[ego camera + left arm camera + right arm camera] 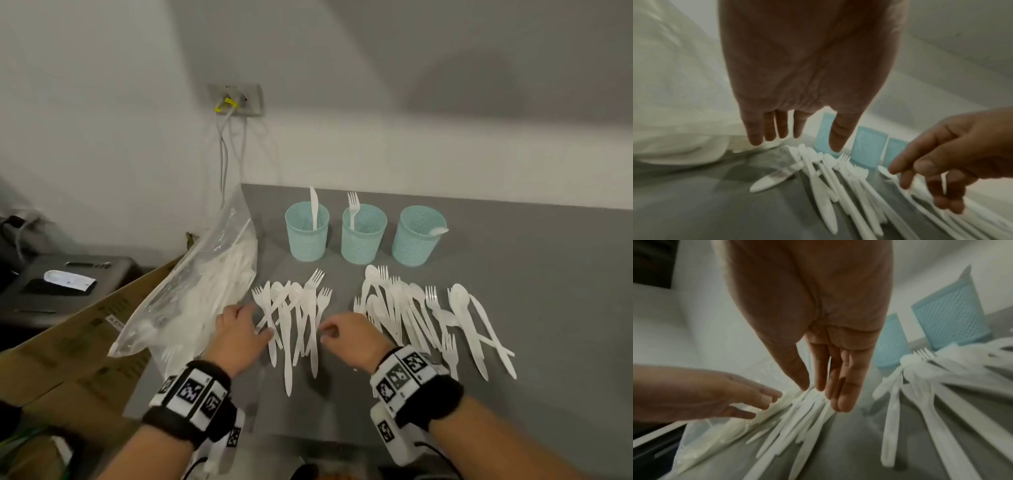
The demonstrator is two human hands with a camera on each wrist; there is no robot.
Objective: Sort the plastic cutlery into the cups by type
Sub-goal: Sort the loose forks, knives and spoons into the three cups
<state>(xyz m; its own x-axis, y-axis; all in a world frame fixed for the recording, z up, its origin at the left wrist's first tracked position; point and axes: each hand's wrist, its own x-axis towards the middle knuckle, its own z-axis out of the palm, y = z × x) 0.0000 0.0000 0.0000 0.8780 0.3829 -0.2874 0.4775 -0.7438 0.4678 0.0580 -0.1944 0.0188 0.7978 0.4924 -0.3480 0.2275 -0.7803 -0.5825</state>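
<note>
Three teal mesh cups stand in a row at the back: the left cup [307, 236] holds a knife, the middle cup [363, 240] a fork, the right cup [418, 240] a spoon. Two piles of white plastic cutlery lie in front of them, a left pile [294, 329] and a right pile [428, 315]. My left hand [262, 320] reaches over the left edge of the left pile with straight fingers [756, 139]. My right hand [327, 334] hovers at that pile's right edge, its fingers [842, 402] relaxed over the handles. Neither hand holds a piece.
A clear plastic bag [191, 291] with more white cutlery leans at the table's left edge against a cardboard box [85, 335]. A wall with a socket and cables [236, 102] stands behind. Grey tabletop [548, 274] extends to the right.
</note>
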